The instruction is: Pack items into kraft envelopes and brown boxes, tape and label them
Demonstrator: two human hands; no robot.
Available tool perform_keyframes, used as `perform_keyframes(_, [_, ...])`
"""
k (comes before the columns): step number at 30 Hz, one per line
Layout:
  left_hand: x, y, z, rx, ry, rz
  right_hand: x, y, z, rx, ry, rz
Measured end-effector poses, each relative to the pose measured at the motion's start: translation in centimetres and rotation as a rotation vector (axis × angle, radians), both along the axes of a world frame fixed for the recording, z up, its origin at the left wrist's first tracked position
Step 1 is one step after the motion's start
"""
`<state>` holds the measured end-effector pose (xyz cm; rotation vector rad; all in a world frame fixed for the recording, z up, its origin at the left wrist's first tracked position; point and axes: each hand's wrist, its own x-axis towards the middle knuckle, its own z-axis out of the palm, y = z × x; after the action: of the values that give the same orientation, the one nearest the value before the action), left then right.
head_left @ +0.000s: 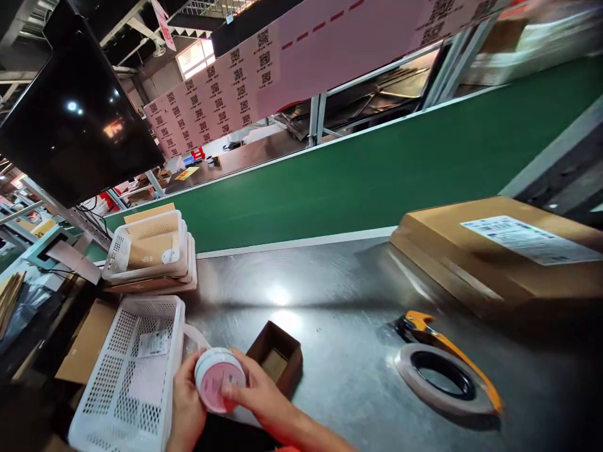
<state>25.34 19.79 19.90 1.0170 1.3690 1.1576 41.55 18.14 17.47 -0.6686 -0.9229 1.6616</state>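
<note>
Both of my hands hold a round white jar [217, 383] with a pink face turned up toward me. My left hand [187, 402] wraps its left side. My right hand [264, 395] grips it from the right, the thumb lying on the pink face. A pale strip sticks out from behind the jar at its upper left. Just beyond my right hand, an open brown cardboard box [293, 371] stands on the metal table [330, 282]. To the left of my left hand lies a white perforated basket [174, 307] with a paper slip [153, 344] in it.
A tape dispenser [452, 361] with an orange handle rests on the right of the table. Behind it sits a large labelled carton [490, 251]. Stacked white baskets [181, 242] stand at the back left, below a dark monitor [70, 119]. A green conveyor belt [330, 182] runs behind the table.
</note>
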Motion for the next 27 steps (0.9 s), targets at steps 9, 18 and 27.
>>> perform_keyframes(9, [-2.1,-1.0,-1.7,0.055,0.204,0.119,0.6,-1.5,-2.1,0.185,-0.66,-0.217])
perform_keyframes(18, [-1.5,-2.7,-3.4,0.196,0.383,-0.081,-1.0,-1.9,-1.6,0.074,-0.781,-0.156])
perform_keyframes(27, [0.5,-4.6,-2.5,-0.065,-0.054,-0.263,-1.6,-2.6,-2.3,0.18,-0.508,0.047])
